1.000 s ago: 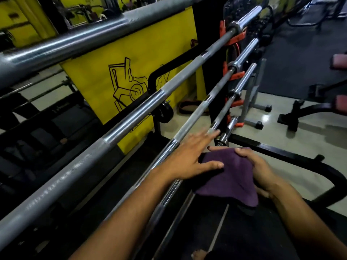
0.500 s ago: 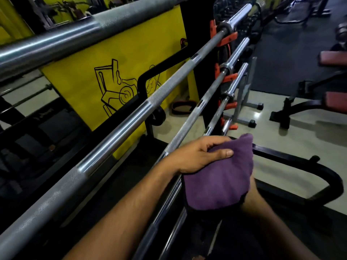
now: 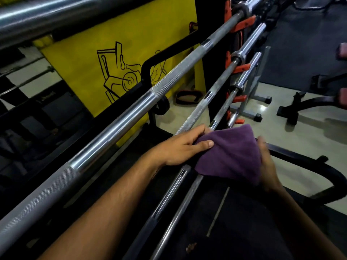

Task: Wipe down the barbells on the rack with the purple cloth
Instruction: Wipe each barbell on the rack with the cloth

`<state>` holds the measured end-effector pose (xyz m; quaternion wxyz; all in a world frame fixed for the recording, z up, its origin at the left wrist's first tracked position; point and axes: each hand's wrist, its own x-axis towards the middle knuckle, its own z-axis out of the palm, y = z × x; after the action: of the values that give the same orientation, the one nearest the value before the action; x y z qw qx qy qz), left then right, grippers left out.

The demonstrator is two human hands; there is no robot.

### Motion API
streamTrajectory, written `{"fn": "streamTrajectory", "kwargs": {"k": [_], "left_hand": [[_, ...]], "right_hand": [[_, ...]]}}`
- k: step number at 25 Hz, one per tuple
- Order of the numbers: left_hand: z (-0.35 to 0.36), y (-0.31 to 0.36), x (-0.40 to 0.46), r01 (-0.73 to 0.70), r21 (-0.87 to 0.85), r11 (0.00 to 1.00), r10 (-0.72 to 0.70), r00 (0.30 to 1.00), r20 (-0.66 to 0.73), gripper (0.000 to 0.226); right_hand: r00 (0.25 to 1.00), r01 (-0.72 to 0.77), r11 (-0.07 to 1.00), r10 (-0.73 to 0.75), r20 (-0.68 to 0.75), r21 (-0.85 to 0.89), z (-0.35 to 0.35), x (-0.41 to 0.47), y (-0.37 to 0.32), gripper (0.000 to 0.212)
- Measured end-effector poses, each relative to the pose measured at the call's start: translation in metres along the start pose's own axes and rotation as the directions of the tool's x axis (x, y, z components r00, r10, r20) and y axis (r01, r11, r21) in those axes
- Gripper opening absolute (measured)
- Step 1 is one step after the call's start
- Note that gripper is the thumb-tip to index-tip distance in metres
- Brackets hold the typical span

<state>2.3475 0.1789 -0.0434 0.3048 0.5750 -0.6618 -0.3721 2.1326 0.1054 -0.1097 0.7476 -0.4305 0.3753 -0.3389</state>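
Step in hand — the wipe itself, by my reckoning: purple cloth (image 3: 230, 153), one, draped over the lower barbells at lower centre-right of the frame, held from both sides.

Left hand (image 3: 180, 147), one; thumb lying on top of the cloth's left edge, fingers curled over its far corner, so the cloth is pinched there; it sits just above the third barbell (image 3: 204, 107).

Right hand (image 3: 267, 166), one; blurred and mostly hidden behind the cloth's right edge; it touches the cloth, but whether it clasps it I cannot tell.

Barbells on the rack, counted from upper left downward — top barbell (image 3: 56, 14), a thick out-of-focus shaft across the upper left corner; second barbell (image 3: 116, 128), running on the diagonal from lower left to upper right, knurled and smooth bands alternating; third barbell, passing under the left hand; fourth barbell (image 3: 224, 107), going under the cloth; a fifth short stub (image 3: 232, 119) shows just beyond the cloth's top corner; five in view, though the lowest may hide more.

Orange rack hooks (image 3: 242, 25), four seen, stacked up the black upright (image 3: 212, 25) at upper right.

Yellow panel (image 3: 105, 59) with a line drawing, one, behind the bars.

Next move, as I judge it: close the cloth round one shaft and draw it along the length; the knurled stretches will likely drag at the fabric.
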Motion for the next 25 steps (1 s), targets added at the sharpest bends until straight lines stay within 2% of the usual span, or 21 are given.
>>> {"fn": "streamTrajectory", "kwargs": {"k": [1, 2, 3, 5, 7, 9, 11, 14, 17, 22, 23, 25], "left_hand": [[0.000, 0.000, 0.001, -0.016, 0.055, 0.998, 0.017, 1.000, -0.007, 0.009], [0.000, -0.002, 0.002, -0.033, 0.118, 0.992, 0.035, 0.999, -0.014, 0.010], [0.001, -0.003, 0.003, -0.054, 0.183, 0.982, 0.057, 0.998, -0.015, 0.016], [0.001, -0.003, 0.001, -0.078, 0.283, 0.956, 0.080, 0.997, 0.002, 0.024], [-0.001, -0.004, -0.004, -0.088, 0.330, 0.940, 0.072, 0.996, 0.061, 0.030], [-0.003, -0.010, -0.012, -0.091, 0.346, 0.934, 0.042, 0.988, 0.146, 0.038], [-0.002, -0.017, -0.016, -0.099, 0.395, 0.913, 0.019, 0.979, 0.201, 0.038], [0.004, -0.025, -0.017, -0.126, 0.584, 0.802, 0.012, 0.981, 0.195, 0.036], [0.012, -0.030, -0.017, -0.145, 0.705, 0.694, 0.064, 0.988, 0.140, 0.036], [0.021, -0.037, -0.016, -0.072, 0.653, 0.754, 0.049, 0.997, 0.054, 0.025], [0.021, -0.035, -0.017, -0.061, 0.615, 0.786, 0.059, 0.998, 0.023, 0.026], [0.019, -0.030, -0.020, -0.012, 0.490, 0.872, 0.083, 0.989, -0.124, 0.041]], "right_hand": [[0.994, 0.042, 0.998, -0.046, 0.101, 0.042, 0.002, -0.002, -0.010, 0.037], [0.972, 0.103, 0.995, -0.100, 0.211, -0.005, 0.002, -0.003, -0.023, 0.048], [0.936, 0.232, 0.956, -0.168, 0.311, -0.180, -0.001, -0.002, -0.028, 0.052], [0.860, 0.481, 0.714, -0.274, 0.430, -0.509, -0.009, 0.004, -0.033, 0.045], [0.811, 0.582, 0.496, -0.295, 0.505, -0.645, -0.013, 0.005, -0.045, 0.026], [0.801, 0.584, 0.520, -0.251, 0.543, -0.623, -0.019, 0.000, -0.058, 0.013], [0.819, 0.546, 0.537, -0.181, 0.545, -0.643, -0.028, 0.000, -0.065, 0.010], [0.818, 0.547, 0.454, -0.112, 0.564, -0.703, -0.035, 0.003, -0.075, 0.009], [0.809, 0.554, 0.424, -0.072, 0.583, -0.716, -0.037, -0.003, -0.082, 0.015], [0.821, 0.563, 0.314, -0.107, 0.560, -0.765, -0.038, -0.010, -0.091, 0.016], [0.833, 0.549, 0.310, -0.122, 0.540, -0.776, -0.040, -0.011, -0.092, 0.015], [0.856, 0.514, 0.356, -0.155, 0.493, -0.781, -0.046, -0.012, -0.094, 0.013]]}}
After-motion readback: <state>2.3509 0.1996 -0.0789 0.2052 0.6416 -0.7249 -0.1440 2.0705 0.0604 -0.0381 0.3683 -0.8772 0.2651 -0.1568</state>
